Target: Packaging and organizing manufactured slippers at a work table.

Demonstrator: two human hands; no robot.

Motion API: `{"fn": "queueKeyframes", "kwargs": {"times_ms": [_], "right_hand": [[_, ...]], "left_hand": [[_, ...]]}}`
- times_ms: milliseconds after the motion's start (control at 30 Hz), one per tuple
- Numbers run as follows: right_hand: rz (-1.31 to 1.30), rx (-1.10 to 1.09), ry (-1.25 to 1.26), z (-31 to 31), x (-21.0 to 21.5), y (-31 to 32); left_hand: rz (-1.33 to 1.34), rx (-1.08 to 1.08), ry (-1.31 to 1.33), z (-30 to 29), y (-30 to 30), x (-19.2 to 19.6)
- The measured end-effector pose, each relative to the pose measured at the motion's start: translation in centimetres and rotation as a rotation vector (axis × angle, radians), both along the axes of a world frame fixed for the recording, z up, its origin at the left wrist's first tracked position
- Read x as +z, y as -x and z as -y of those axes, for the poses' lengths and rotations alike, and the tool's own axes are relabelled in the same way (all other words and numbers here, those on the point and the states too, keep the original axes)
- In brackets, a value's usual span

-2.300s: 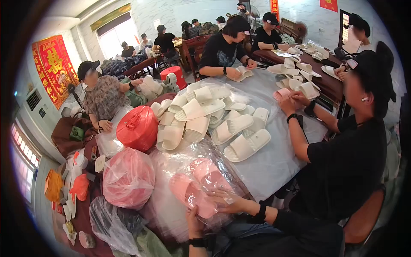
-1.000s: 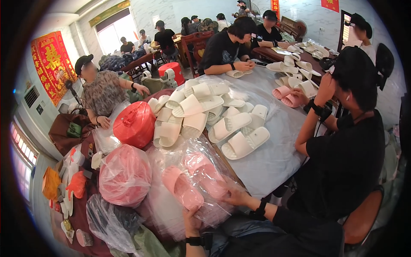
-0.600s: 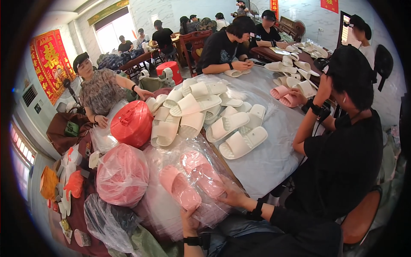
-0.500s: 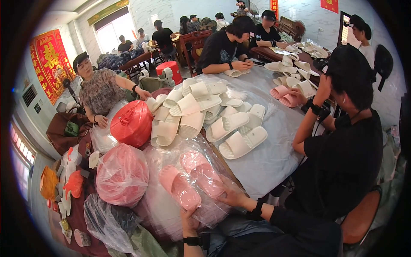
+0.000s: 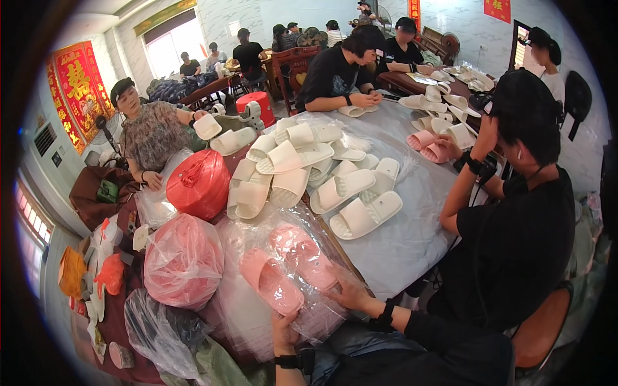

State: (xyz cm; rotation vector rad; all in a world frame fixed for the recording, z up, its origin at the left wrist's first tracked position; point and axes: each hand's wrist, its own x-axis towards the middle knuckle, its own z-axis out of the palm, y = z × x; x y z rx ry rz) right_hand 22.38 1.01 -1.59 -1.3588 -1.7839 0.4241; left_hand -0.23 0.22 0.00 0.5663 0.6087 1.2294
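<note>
A pair of pink slippers lies side by side over a stack of clear plastic bags [image 5: 241,325] at the table's near edge. My left hand [image 5: 285,333] grips the heel end of the left pink slipper [image 5: 275,284]. The heel end of the right pink slipper [image 5: 301,257] is in my right hand [image 5: 351,289], its fingers along the outer side. Shiny film shows around the pair; whether the slippers are inside a bag or on top, I cannot tell. Just beyond them rises a heap of white slippers [image 5: 293,156].
Left of the bags sit a bagged pink bundle [image 5: 183,260] and a red twine roll [image 5: 198,185]. A person [image 5: 154,132] at the left holds a white slipper [image 5: 207,127]. Close on my right sits a co-worker [image 5: 515,212] with pink slippers [image 5: 430,145].
The person at the left has drawn a white slipper away from the heap and lifted it. My hands and the pink slippers have hardly moved.
</note>
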Motion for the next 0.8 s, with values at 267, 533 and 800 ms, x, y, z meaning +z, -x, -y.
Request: {"fn": "queueKeyframes", "kwargs": {"times_ms": [267, 533, 800], "right_hand": [[0.036, -0.019, -0.032, 0.0, 0.0, 0.1], [0.042, -0.029, -0.08, 0.0, -0.3, 0.0], [0.029, -0.027, -0.092, 0.1, -0.2, 0.1]], "left_hand": [[-0.026, -0.02, 0.009, 0.1, 0.0, 0.1], [-0.083, 0.021, -0.009, 0.1, -0.4, 0.4], [-0.04, -0.043, -0.016, -0.1, 0.3, -0.6]]}}
